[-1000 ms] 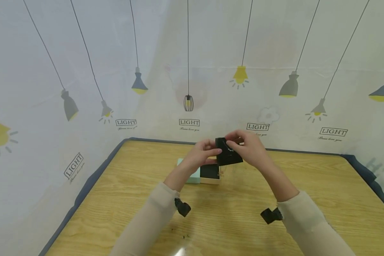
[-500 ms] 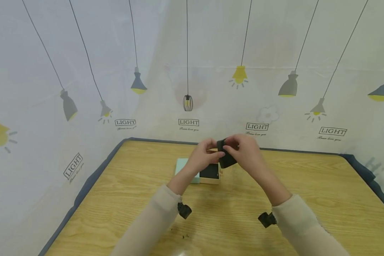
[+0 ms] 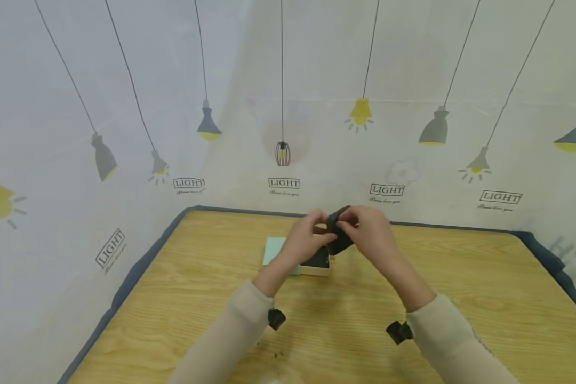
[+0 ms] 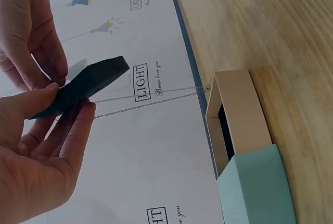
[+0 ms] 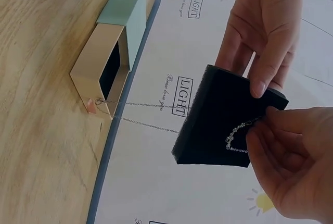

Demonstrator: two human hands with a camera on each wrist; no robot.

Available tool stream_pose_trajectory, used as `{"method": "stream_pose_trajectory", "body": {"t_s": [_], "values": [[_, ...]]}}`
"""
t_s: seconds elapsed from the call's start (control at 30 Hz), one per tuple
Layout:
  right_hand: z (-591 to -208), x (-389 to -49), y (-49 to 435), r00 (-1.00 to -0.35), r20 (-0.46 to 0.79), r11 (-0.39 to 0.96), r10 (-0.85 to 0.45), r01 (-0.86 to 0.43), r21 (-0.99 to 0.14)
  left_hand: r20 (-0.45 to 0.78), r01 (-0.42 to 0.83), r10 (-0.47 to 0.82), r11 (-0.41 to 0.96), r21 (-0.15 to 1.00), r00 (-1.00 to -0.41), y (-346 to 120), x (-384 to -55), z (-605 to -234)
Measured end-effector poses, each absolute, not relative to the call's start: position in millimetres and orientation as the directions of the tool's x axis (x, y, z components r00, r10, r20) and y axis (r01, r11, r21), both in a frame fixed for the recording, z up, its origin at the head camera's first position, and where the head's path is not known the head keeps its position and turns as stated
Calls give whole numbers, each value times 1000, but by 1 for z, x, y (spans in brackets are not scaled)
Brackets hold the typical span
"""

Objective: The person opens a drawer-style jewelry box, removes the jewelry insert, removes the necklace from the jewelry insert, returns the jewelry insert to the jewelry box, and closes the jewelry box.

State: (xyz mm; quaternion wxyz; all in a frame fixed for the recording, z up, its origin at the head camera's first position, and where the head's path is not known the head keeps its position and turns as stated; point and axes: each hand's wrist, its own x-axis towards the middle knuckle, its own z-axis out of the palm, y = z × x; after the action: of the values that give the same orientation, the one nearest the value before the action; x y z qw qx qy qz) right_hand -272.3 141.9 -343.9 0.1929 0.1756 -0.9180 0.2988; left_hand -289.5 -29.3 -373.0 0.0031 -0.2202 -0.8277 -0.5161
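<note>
Above the table, my left hand (image 3: 303, 239) grips a black foam pad (image 5: 221, 114) between thumb and fingers. A silver chain with a sparkling section (image 5: 231, 136) lies against the pad's face. My right hand (image 3: 373, 230) pinches that chain at the pad's edge, fingertips right at the foam. From the back of the pad, two strands of thin chain (image 4: 156, 107) stretch towards the drawer box. The box has a cream drawer (image 4: 242, 112) pulled partly out of a mint-green sleeve (image 4: 265, 187); black lining shows inside.
The box stands on a wood-grain table (image 3: 211, 330) just below my hands. A pinkish tab (image 5: 91, 106) sticks out from the drawer's end. Small dark specks (image 3: 278, 354) lie near the front. Behind the table hangs a lamp-printed white cloth (image 3: 240, 133).
The pad has turned from facing the head camera to nearly edge-on. My right hand has shifted slightly left and down; my left hand has moved a little to the right, keeping its grip.
</note>
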Motion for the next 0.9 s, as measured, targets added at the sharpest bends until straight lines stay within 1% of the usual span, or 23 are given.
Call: {"method": "stream_pose_trajectory", "body": {"t_s": [0.07, 0.2, 0.4, 0.57, 0.73, 0.9], "values": [[-345, -273, 143, -871, 445, 748, -208, -435, -501, 238, 383, 362, 405, 830, -901, -30, -289, -374], [-347, -273, 145, -898, 389, 711, -205, -409, -572, 246, 399, 368, 431, 809, -896, -31, -288, -375], [-349, -273, 147, -920, 330, 641, -211, -385, -664, 230, 388, 364, 457, 800, -903, -33, -287, -378], [-351, -275, 150, -930, 287, 579, -230, -368, -728, 221, 378, 359, 463, 802, -907, -34, -287, -380], [-354, -278, 151, -933, 255, 479, -253, -350, -805, 222, 382, 361, 469, 796, -906, -35, -287, -383], [-355, -278, 151, -933, 237, 406, -270, -333, -851, 211, 376, 364, 476, 795, -907, -36, -286, -386]]}}
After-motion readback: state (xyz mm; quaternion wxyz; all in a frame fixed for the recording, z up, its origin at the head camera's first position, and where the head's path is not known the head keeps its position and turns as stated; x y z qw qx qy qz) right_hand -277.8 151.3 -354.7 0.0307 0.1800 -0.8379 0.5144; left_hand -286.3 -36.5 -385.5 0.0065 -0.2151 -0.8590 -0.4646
